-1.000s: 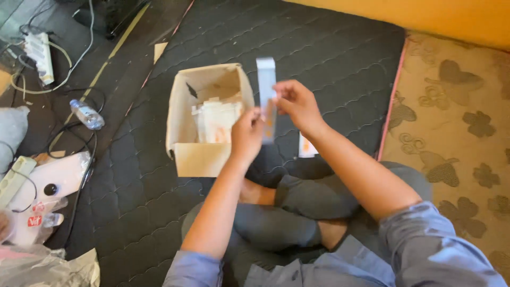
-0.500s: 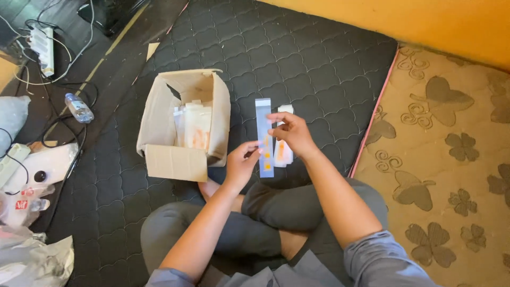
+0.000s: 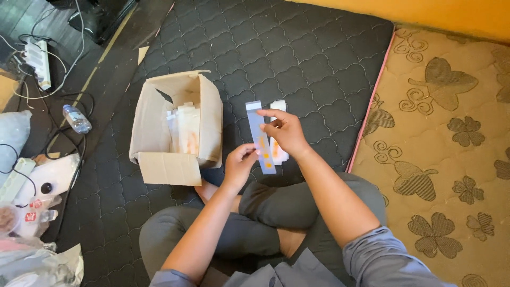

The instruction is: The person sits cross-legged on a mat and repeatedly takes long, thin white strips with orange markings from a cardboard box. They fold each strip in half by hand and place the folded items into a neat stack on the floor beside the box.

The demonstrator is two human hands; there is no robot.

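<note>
Both hands hold a long, narrow clear plastic sleeve with orange dots, upright over the black quilted mat. My right hand pinches its upper right edge; my left hand pinches its lower left edge. Behind my right hand a small pile of similar white and orange packets lies on the mat. An open cardboard box with several more packets standing inside sits to the left of my hands.
I sit cross-legged in grey trousers. A tan butterfly-patterned mattress lies to the right. At the left are a water bottle, a power strip with cables, a white device and plastic bags.
My hands lowered the sleeve from in front of the camera down toward the mat beside the box. The view shifted, so the box now sits further left.
</note>
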